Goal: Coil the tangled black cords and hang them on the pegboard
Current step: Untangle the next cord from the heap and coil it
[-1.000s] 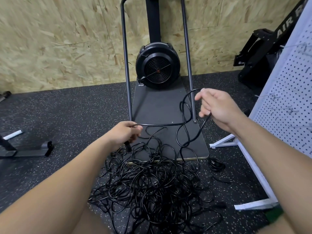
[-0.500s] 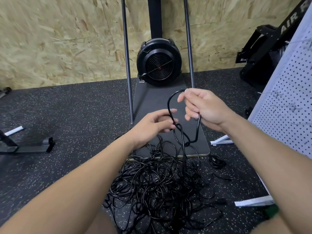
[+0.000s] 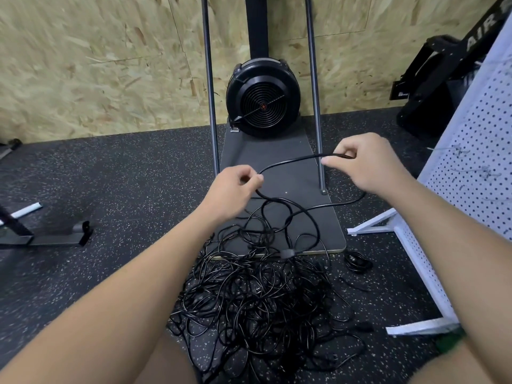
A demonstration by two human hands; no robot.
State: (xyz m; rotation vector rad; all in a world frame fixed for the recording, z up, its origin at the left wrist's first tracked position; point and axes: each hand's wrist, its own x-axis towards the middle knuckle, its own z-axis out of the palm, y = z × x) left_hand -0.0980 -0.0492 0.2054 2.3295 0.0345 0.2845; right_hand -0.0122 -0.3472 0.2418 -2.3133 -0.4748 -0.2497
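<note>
A big tangle of black cords [image 3: 257,297] lies on the speckled rubber floor between my forearms. One black cord [image 3: 293,161] rises out of it and runs as a low arc between my hands. My left hand [image 3: 232,189] pinches this cord at its left end. My right hand [image 3: 365,164] pinches the same cord farther right, fingers curled, and a loop trails from under it back to the heap. The white pegboard [image 3: 476,173] stands tilted at the right edge with a few wire hooks on it.
A fan machine [image 3: 263,101] on a grey base plate [image 3: 266,159] with two upright metal rods stands right ahead against the chipboard wall. A small coiled cord [image 3: 357,261] lies by the pegboard's white feet [image 3: 371,225]. Black equipment sits far right, a metal stand at the left.
My hands were close together half a second ago. They have drawn apart, stretching the cord sideways between them, and the hanging loop has dropped toward the base plate.
</note>
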